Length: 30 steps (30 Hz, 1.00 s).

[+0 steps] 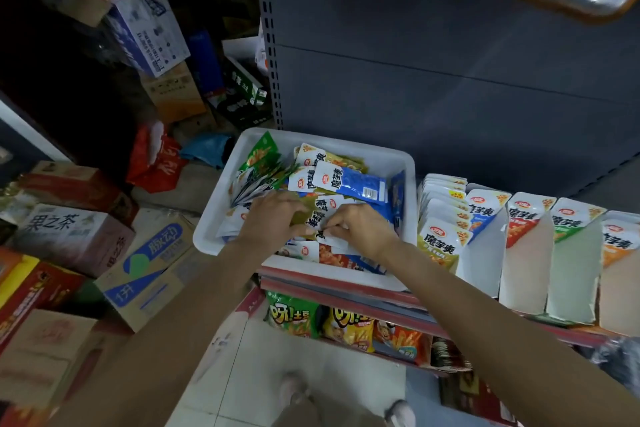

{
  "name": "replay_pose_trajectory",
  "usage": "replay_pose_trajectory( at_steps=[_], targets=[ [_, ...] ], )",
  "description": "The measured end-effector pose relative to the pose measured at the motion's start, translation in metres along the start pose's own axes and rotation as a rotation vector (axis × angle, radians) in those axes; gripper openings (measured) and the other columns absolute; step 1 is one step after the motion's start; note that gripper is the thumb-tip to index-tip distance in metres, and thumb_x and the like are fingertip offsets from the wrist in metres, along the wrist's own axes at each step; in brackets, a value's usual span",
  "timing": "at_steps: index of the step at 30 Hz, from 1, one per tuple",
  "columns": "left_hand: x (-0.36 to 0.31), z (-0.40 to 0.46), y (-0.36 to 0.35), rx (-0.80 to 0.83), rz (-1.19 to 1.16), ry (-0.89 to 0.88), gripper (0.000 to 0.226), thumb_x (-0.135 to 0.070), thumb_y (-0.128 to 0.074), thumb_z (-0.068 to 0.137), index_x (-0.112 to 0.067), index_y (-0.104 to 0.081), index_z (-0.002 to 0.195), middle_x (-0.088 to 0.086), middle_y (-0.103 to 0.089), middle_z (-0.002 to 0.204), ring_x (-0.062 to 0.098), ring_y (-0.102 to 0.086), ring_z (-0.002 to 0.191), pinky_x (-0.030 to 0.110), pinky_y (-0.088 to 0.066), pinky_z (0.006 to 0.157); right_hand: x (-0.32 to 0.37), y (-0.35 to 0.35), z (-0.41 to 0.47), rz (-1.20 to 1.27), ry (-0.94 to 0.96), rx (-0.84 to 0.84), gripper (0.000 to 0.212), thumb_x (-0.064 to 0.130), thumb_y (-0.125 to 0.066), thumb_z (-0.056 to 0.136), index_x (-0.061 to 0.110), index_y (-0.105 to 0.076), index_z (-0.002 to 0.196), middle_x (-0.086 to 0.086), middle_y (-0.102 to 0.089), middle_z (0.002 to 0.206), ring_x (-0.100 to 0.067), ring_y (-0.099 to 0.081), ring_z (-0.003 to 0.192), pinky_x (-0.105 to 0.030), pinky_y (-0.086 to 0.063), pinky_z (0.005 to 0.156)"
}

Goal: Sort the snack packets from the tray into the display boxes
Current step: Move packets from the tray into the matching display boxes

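Head view: a white tray (408,184) sits on the shelf edge, heaped with small snack packets (349,184) in blue, green, olive and red, most with a white top band and bold dark print. Both hands are down in the pile. The left hand (273,215) lies over olive packets with fingers curled around a few of them. The right hand (360,225) pinches an olive packet (322,215) by its white edge between thumb and fingertips. Just right of the tray stand the display boxes (526,274), white card with cut-away fronts, in a row along the shelf; the nearest to the tray holds a packed file of olive packets, the next ones show blue, red, green and orange packets. On the shelf below, near the person, lie chip bags (294,319) in green, yellow and orange. Cartons (149,274) crowd the floor at left. A grey back panel (450,80) rises behind the tray.
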<state>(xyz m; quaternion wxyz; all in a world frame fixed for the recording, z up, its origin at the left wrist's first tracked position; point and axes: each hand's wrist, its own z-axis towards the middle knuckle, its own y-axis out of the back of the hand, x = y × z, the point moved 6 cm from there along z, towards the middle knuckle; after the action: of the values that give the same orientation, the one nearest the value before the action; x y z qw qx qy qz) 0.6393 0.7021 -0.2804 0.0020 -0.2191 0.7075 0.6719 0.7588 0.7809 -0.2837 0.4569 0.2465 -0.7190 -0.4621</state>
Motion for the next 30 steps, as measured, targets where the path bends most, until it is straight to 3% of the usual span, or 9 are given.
replay_pose_trajectory(
  at_steps=[4,8,12,14,17,19,23,28,30],
  targets=[
    [-0.01,0.002,-0.006,0.042,-0.086,-0.056,0.042,-0.031,-0.069,0.083,-0.024,-0.062,0.124,0.001,-0.058,0.127,0.021,-0.049,0.12,0.037,-0.041,0.1,-0.006,0.014,-0.011,0.074,-0.026,-0.073,0.02,0.016,-0.051,0.095,0.015,-0.071,0.099,-0.004,-0.067,0.106,-0.023,-0.061,0.093,-0.038,-0.051,0.08],
    [-0.037,0.002,0.02,-0.22,-0.177,-0.151,0.023,-0.007,-0.058,0.089,-0.013,-0.07,0.108,0.01,-0.069,0.102,0.029,-0.063,0.092,0.034,-0.05,0.08,-0.015,0.052,-0.038,0.36,-0.052,-0.351,0.013,0.017,-0.055,0.095,0.009,-0.065,0.092,-0.005,-0.066,0.087,-0.017,-0.057,0.076,-0.028,-0.045,0.07],
    [-0.084,0.006,0.036,-0.257,-0.373,-0.214,0.044,-0.044,-0.039,0.097,-0.012,-0.07,0.098,0.002,-0.069,0.083,0.018,-0.062,0.073,0.033,-0.048,0.065,-0.044,0.088,-0.069,0.623,-0.141,-0.407,0.006,0.02,-0.065,0.088,0.02,-0.061,0.093,0.009,-0.065,0.085,0.003,-0.06,0.078,-0.016,-0.046,0.066],
    [-0.108,0.013,0.038,-0.262,-0.476,-0.172,0.029,-0.033,-0.05,0.095,-0.011,-0.069,0.097,-0.003,-0.066,0.078,0.013,-0.06,0.07,0.029,-0.047,0.066,-0.057,0.105,-0.085,0.54,-0.138,-0.433,0.016,0.018,-0.063,0.09,0.025,-0.057,0.076,0.013,-0.056,0.067,0.004,-0.051,0.059,-0.015,-0.036,0.054],
    [-0.133,0.024,0.026,-0.213,-0.605,-0.033,0.025,-0.022,-0.064,0.088,-0.011,-0.064,0.111,-0.005,-0.065,0.093,0.006,-0.059,0.081,0.009,-0.043,0.07,-0.077,0.125,-0.11,0.497,-0.187,-0.48,0.028,0.018,-0.059,0.092,0.016,-0.05,0.065,0.004,-0.043,0.057,-0.004,-0.039,0.052,-0.013,-0.037,0.051],
    [-0.141,0.032,0.005,-0.087,-0.588,0.017,0.047,-0.025,-0.068,0.085,-0.01,-0.053,0.127,0.002,-0.062,0.115,0.013,-0.06,0.099,0.016,-0.043,0.08,-0.089,0.135,-0.124,0.395,-0.237,-0.484,0.026,0.019,-0.058,0.093,0.005,-0.05,0.072,0.001,-0.044,0.057,-0.008,-0.04,0.051,-0.017,-0.039,0.052],
    [-0.16,0.034,-0.045,0.286,-0.432,0.001,0.082,-0.022,-0.071,0.083,-0.006,-0.023,0.148,0.011,-0.041,0.145,0.023,-0.048,0.126,0.028,-0.039,0.098,-0.112,0.146,-0.147,0.216,-0.366,-0.455,0.038,0.018,-0.053,0.095,0.02,-0.032,0.063,0.003,-0.038,0.053,-0.023,-0.04,0.055,-0.034,-0.023,0.055],
    [-0.163,0.03,-0.066,0.376,-0.658,0.102,0.09,-0.007,-0.073,0.08,-0.016,-0.017,0.15,0.007,-0.04,0.147,0.023,-0.053,0.121,0.037,-0.041,0.104,-0.107,0.14,-0.155,-0.102,-0.397,-0.34,0.02,0.027,-0.042,0.099,0.013,-0.055,0.105,-0.009,-0.064,0.102,-0.032,-0.057,0.101,-0.03,-0.027,0.065],
    [-0.161,0.028,-0.068,0.373,-0.667,0.125,0.091,-0.008,-0.073,0.079,-0.021,-0.017,0.15,0.006,-0.04,0.147,0.023,-0.057,0.116,0.041,-0.041,0.104,-0.102,0.127,-0.153,-0.133,-0.331,-0.289,0.021,0.028,-0.04,0.1,0.012,-0.053,0.106,-0.009,-0.064,0.103,-0.031,-0.058,0.1,-0.031,-0.031,0.065]
  ],
)
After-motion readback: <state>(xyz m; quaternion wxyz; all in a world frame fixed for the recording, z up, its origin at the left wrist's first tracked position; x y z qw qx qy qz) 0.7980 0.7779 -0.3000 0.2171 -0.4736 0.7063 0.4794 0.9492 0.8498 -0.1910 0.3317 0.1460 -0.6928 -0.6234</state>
